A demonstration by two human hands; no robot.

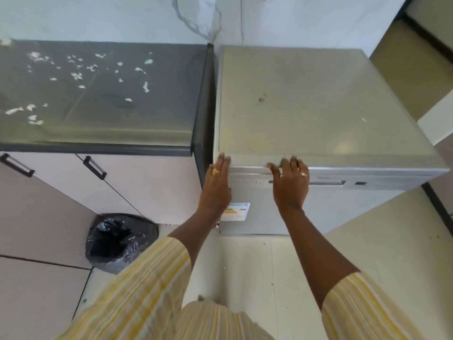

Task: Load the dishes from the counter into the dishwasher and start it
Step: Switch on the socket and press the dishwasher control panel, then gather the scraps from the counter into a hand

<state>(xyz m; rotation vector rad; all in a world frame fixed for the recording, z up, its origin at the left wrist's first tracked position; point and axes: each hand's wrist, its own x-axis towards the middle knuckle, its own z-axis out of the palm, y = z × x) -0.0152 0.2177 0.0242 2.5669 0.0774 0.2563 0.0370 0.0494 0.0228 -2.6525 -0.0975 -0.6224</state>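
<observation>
Dishwasher (318, 99) stood just beside the dark worktop (98, 99), its door closed. The left hand (217, 185) lay flat at the door's upper left corner, fingers straight and together. The right hand (290, 184) rested with fingers spread against the door's top edge, left of the handle recess (327, 183). White scraps (76, 76) littered the worktop. A black-lined bin (117, 241) stood on the floor below.

Sticker (239, 212) on dishwasher (318, 99) door: left part is covered by the left hand (217, 185), and the print is too small to read. Control strip (343, 182): left stretch sits behind the right hand (290, 182), markings illegible. Surface (98, 94) is cut by the left edge. Bin (117, 241) interior is too dark to tell.
</observation>
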